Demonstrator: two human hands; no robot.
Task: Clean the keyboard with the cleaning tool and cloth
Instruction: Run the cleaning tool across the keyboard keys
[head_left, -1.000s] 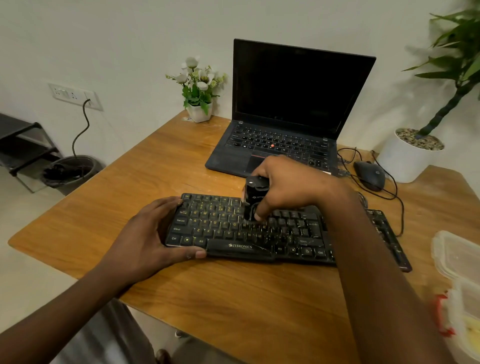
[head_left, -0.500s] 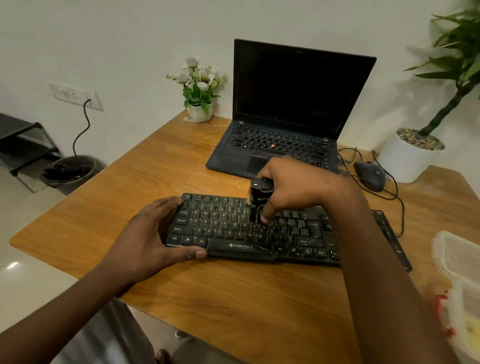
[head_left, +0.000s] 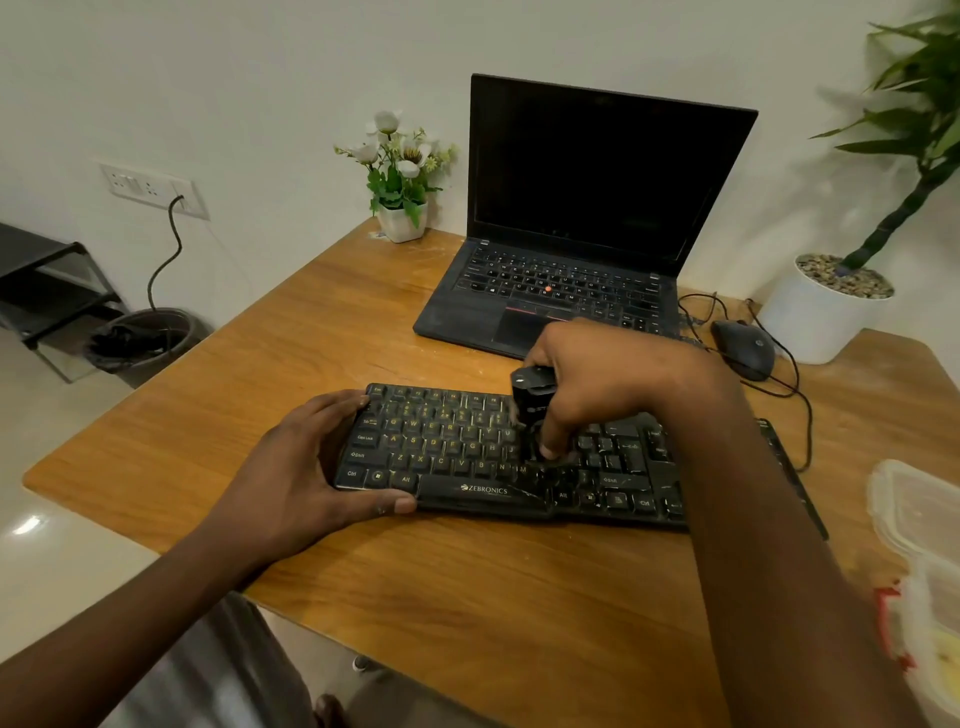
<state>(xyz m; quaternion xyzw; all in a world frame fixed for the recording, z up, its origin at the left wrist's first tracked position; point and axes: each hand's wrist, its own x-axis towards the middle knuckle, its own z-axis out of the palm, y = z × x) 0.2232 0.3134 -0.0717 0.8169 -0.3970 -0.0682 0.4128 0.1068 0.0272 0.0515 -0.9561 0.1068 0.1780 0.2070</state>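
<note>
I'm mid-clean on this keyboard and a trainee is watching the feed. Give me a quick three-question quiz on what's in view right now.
1. True or false: the left hand holds the left end of the keyboard, thumb on its front edge.
2. What does the right hand hold against the keys? A) a cloth B) the cleaning tool C) the mouse
3. Fill in: the laptop behind the keyboard has its lid ____.

Key: 1 true; 2 B; 3 open.
</note>
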